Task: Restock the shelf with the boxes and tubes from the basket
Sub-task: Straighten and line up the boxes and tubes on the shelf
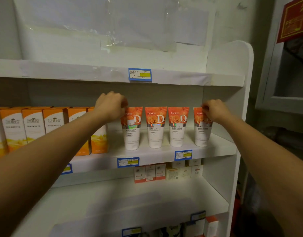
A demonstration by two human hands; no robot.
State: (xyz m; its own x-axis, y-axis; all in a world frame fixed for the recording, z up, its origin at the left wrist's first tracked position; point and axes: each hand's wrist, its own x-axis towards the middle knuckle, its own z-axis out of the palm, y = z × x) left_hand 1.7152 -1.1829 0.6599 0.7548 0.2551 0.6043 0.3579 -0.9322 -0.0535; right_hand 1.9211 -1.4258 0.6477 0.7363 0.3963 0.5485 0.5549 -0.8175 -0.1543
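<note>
White shelf unit (pixel 215 149) against a grey wall, dim light. A red sign (pixel 294 19) hangs top right, writing too blurred to read. Mid shelf: a row of orange-and-white boxes (pixel 34 127) on the left, four tubes standing cap-down on the right. My left hand (pixel 111 104) is curled over the crimped top of the left tube (pixel 131 134), fingers pinching the seal edge. My right hand (pixel 215 111) pinches the top of the right tube (pixel 201 135), which stands a bit apart from the middle tubes (pixel 155 129). Basket not in view.

Handling, my guess: plastic squeeze tubes, light, soft-walled, glossy, so prob. slippery at the body. Narrow cap base w/ wide top = tippy; a nudge could domino the row. The flat crimp is the stiffest spot & best for a pinch; squeezing mid-body would dent it. Boxes look like thin card w/ corners that crush, so hold them by the side faces.

Writing: tubes read "DANZ" plus a big white "D" over a rose print; the Chinese text below is too small for me. Box logo unreadable. Blue-framed price tags (pixel 140 75) w/ yellow patch, handwriting illegible.
</note>
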